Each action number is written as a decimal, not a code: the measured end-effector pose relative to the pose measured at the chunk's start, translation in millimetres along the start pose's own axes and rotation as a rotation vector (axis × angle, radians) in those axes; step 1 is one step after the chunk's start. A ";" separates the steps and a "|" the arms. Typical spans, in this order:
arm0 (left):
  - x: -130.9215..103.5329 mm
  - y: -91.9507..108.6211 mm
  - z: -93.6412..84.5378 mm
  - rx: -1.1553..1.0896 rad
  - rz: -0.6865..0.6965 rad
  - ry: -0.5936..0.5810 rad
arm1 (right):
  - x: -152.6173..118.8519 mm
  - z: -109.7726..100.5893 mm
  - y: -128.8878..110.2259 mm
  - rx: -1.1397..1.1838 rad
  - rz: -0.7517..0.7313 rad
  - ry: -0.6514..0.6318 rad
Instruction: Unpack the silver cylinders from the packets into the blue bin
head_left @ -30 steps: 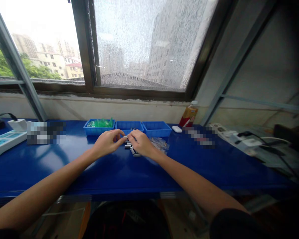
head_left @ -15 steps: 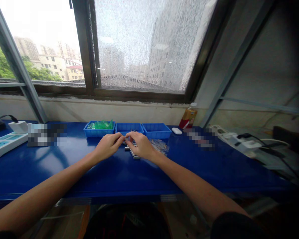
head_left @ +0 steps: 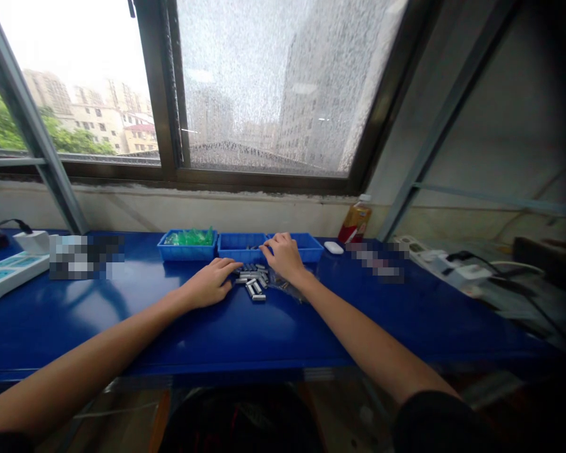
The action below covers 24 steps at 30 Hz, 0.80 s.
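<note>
My left hand (head_left: 210,283) rests on the blue table (head_left: 122,314), fingertips beside a small pile of short silver metal pieces (head_left: 253,280). My right hand (head_left: 284,255) reaches forward over the rim between the middle blue bin (head_left: 240,245) and the right blue bin (head_left: 306,248), fingers curled; whether it holds anything is hidden. A clear plastic bag (head_left: 290,286) lies under my right wrist.
A left blue bin (head_left: 187,244) holds green parts. A drink bottle (head_left: 356,221) and a small white object (head_left: 332,247) stand right of the bins. A white device (head_left: 9,272) lies far left, power strips and cables (head_left: 453,264) far right. The window wall runs behind.
My hands were together over the metal pieces. The right hand has moved forward to the bins; the left has lowered onto the table beside the pile.
</note>
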<state>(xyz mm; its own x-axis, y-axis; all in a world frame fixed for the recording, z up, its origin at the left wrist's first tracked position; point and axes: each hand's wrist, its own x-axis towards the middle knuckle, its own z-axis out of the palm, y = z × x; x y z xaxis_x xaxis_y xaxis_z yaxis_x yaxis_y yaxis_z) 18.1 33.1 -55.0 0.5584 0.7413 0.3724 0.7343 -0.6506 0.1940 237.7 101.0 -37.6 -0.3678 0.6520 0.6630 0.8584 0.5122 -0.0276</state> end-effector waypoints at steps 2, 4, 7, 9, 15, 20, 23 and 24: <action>0.3 -0.5 0.3 0.003 -0.010 -0.054 | -1.0 -0.8 -2.9 0.009 0.004 0.006; 0.2 -3.6 -0.1 0.006 -0.017 -0.056 | -2.2 -4.8 -8.9 0.026 -0.004 0.012; 0.0 -12.2 -1.2 0.039 -0.045 0.006 | -5.2 -13.4 -22.1 0.082 -0.070 -0.039; 0.2 -17.8 -2.3 0.080 -0.066 0.017 | -7.9 -17.3 -31.6 0.143 -0.163 -0.106; 0.1 -19.7 -6.4 0.123 -0.104 0.032 | -15.5 -16.8 -44.5 0.267 -0.318 -0.332; -3.2 -22.4 -5.9 0.164 -0.252 0.031 | -14.5 -20.0 -37.0 0.367 -0.342 -0.446; -1.8 -24.9 -5.2 0.116 -0.239 0.012 | -12.7 -20.4 -35.1 0.403 -0.315 -0.375; -0.6 -24.0 -5.4 0.072 -0.215 0.014 | -12.4 -19.9 -35.6 0.403 -0.308 -0.340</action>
<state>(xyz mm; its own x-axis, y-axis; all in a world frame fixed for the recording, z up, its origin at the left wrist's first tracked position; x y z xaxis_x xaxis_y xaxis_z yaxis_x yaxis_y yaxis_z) -1.9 47.4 -54.9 0.3807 0.8591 0.3419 0.8618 -0.4637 0.2056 218.9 63.5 -30.0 -0.7281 0.5482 0.4114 0.5159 0.8335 -0.1977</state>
